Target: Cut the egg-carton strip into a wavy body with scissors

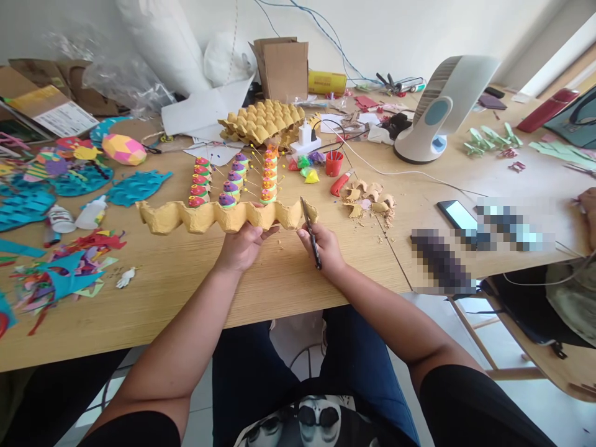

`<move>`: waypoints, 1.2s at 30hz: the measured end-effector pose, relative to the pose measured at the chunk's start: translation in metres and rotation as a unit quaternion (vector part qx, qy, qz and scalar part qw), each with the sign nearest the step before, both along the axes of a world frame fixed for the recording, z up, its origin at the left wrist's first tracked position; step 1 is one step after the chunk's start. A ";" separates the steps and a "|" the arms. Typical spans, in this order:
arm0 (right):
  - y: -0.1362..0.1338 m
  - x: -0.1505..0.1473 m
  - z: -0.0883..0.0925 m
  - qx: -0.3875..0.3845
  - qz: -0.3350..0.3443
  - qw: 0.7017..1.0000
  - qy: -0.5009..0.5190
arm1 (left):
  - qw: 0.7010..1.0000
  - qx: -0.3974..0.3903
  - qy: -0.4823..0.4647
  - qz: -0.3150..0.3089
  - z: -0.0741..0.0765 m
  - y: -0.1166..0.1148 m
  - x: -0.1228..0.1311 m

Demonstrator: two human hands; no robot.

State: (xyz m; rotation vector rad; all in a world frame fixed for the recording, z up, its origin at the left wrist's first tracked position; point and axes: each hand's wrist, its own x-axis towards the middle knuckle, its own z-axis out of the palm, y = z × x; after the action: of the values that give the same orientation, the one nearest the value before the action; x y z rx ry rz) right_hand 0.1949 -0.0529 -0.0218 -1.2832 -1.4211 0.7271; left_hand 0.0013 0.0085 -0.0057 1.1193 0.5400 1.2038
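A long strip of yellow egg carton with a row of cups is held level above the table. My left hand grips it from below, near its middle. In my right hand is a slim black-handled knife, its blade pointing up against the strip's right end. Behind the strip stand three rows of painted egg-carton caterpillars: red, purple and orange, with pins stuck in them. Some fingertips are hidden behind the strip.
Cut carton pieces and a red utility knife lie to the right. A stack of egg trays, a red cup and a fan stand farther back. Paper scraps and glue bottles are at left.
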 end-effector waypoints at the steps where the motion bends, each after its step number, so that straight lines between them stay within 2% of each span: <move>1: 0.000 0.000 0.000 0.003 0.000 1.000 -0.004 | 1.000 -0.001 -0.003 0.002 0.000 0.000 0.000; 12: -0.001 -0.001 0.002 -0.005 0.048 0.999 0.025 | 1.000 -0.005 0.008 0.001 0.003 0.003 -0.005; 19: -0.004 -0.004 0.008 -0.047 0.102 0.991 0.073 | 1.000 0.002 0.014 -0.008 0.004 0.003 -0.008; 36: 0.001 -0.005 0.006 -0.085 0.085 0.985 0.120 | 0.999 -0.009 0.022 0.023 0.007 0.004 -0.006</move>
State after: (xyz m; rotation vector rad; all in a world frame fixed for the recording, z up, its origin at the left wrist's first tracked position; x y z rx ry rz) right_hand 0.1898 -0.0518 -0.0159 -1.1652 -1.3024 1.1019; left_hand -0.0047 0.0123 0.0015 1.1251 0.6118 1.2138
